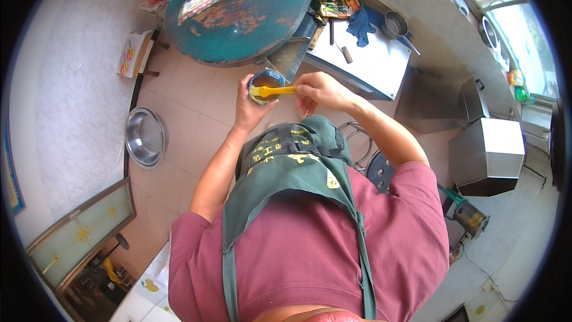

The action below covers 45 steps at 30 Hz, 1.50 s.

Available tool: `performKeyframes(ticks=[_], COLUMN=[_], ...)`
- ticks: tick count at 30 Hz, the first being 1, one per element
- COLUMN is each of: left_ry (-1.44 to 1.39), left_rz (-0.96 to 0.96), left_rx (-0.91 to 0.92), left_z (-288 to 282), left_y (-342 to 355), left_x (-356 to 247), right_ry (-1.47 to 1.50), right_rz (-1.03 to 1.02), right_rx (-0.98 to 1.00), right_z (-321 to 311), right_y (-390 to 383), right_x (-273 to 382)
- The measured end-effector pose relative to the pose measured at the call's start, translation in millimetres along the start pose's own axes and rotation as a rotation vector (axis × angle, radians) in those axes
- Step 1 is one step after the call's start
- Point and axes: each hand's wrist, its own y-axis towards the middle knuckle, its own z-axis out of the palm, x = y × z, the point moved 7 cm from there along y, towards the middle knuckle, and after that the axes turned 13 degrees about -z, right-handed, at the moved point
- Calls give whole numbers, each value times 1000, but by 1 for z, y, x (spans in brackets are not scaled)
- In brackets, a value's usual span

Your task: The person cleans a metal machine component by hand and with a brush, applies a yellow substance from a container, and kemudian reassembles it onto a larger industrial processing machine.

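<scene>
In front of my apron, my left hand (246,107) is wrapped round a small round tin (273,76) with a blue rim. The tin is tilted so its brownish-yellow inside shows. My right hand (323,90) pinches the handle end of a yellow brush (277,90). The brush lies across the tin's mouth, its paler, wider end at the left side of the rim. Whether that end touches the contents I cannot make out.
Beyond my hands stands a worn green table (238,45); right of it, a white-topped table (381,59) bears a blue cloth (359,26) and a saucepan (395,24). A metal basin (145,137) sits at left. Near my right side are a stool (378,170) and a metal box-shaped hood (485,152).
</scene>
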Motion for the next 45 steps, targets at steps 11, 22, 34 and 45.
performKeyframes(ticks=[11,22,34,45], left_ry=[5,4,129,68], left_rz=[-33,-128,-235,-333], left_rx=[13,-69,-241,-240], left_z=[24,25,-31,-42], left_y=[13,18,-31,-38], left_x=[-9,7,-1,-12], right_ry=[-30,148,-47,-69], right_rz=[-58,-133,-244,-324], right_rx=[113,-157,-510,-549], right_z=[-26,-90,-75,-51], right_y=[-1,-18,50,49], right_x=[-9,-27,-104,-113])
